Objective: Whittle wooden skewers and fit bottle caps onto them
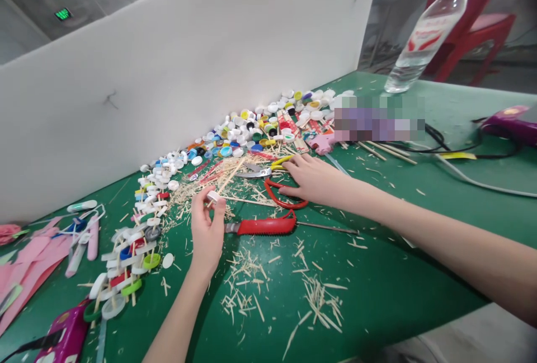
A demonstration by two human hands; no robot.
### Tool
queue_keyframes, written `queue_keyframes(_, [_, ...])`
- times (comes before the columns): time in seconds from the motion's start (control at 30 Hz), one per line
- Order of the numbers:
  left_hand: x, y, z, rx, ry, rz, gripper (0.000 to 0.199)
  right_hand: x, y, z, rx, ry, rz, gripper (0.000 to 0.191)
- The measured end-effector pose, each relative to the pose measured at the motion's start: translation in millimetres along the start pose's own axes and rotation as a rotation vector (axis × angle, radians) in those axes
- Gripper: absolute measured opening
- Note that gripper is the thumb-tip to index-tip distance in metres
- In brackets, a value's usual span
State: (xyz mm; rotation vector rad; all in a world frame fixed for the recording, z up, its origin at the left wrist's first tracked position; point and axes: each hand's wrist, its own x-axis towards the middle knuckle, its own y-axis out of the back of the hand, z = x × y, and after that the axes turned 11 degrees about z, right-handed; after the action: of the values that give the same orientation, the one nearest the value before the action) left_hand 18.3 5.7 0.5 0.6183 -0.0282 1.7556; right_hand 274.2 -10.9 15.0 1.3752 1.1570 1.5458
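Note:
My left hand [207, 229] pinches a white bottle cap [213, 196] between thumb and fingers. A thin wooden stick [231, 177] passes by or through the cap, slanting up and to the right. My right hand [308, 175] is on the handles of a pair of scissors [257, 173], fingers at the yellow loop and thumb by the red one. The scissors' blades are spread and point left, toward the capped stick. Just below lies a red-handled knife [267, 226], its blade end close to my left thumb. A thin metal rod [327, 227] extends to its right.
Wood splinters [321, 298] litter the green table [377, 296]. Loose bottle caps [247, 128] pile along the white partition [188, 72]. Caps joined on sticks [130, 262] stand at left. A purple hot-glue gun [65, 329], pink paper [36, 257], cables [482, 175] and a water bottle [432, 33] lie around.

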Motion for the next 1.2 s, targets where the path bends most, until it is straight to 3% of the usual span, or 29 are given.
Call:
queue_keyframes(0.27, [-1,-2.9,0,0.024,0.071,-0.021,0.045,7,-8,3,0.080,-0.071,0.007,0.064])
queue_keyframes(0.67, [-1,-2.0,0,0.064,0.045,0.004,0.045,10,11,8,0.231,-0.206,0.004,0.065])
queue_keyframes(0.8, [-1,-1.5,1,0.070,0.080,0.025,0.045,12,25,16,0.596,-0.390,-0.164,0.072])
queue_keyframes(0.9, [0,-1.6,2,0.057,0.081,0.026,0.046,10,34,14,1.095,-0.452,-0.232,0.061])
queue_keyframes(1.03, [-1,-0.9,3,0.059,0.099,0.021,0.046,5,42,0,1.732,-0.342,-0.412,0.060])
queue_keyframes(1.13, [-2,-0.3,4,0.044,0.122,0.006,0.045,1,42,-11,1.951,-0.211,-0.501,0.059])
queue_keyframes(1.2, [-2,-0.6,4,0.030,0.124,0.000,0.044,0,41,-14,2.008,-0.160,-0.485,0.056])
